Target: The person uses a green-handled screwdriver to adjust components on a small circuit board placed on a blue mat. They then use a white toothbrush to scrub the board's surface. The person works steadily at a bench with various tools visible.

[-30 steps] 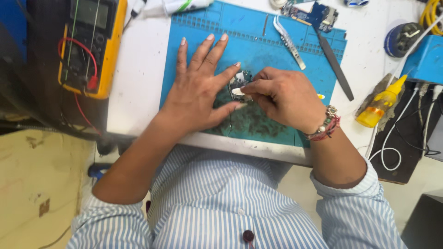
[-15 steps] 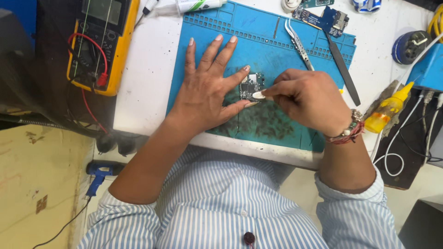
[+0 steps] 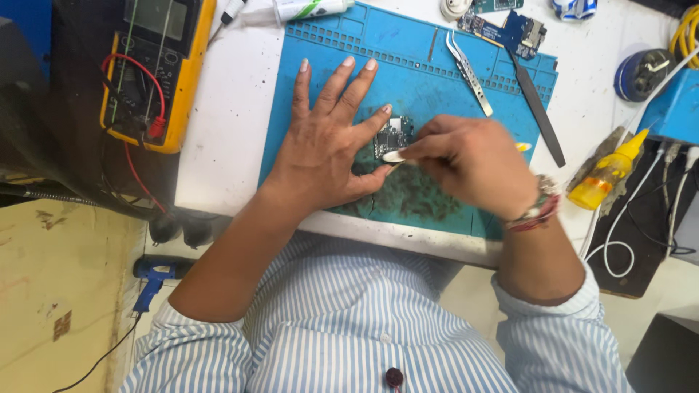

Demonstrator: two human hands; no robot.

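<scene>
Circuit board (image 3: 393, 135) pinned mid-mat (image 3: 437, 65), edges clear.

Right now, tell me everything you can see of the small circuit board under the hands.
The small circuit board is a dark, roughly rectangular piece studded with tiny silvery components. It lies flat on the blue work mat, near its middle. The left hand is spread flat beside it, index finger and thumb bracketing its left edge. The right hand presses a small whitish tool tip against its lower edge. Its lower part is hidden by fingers.
</scene>
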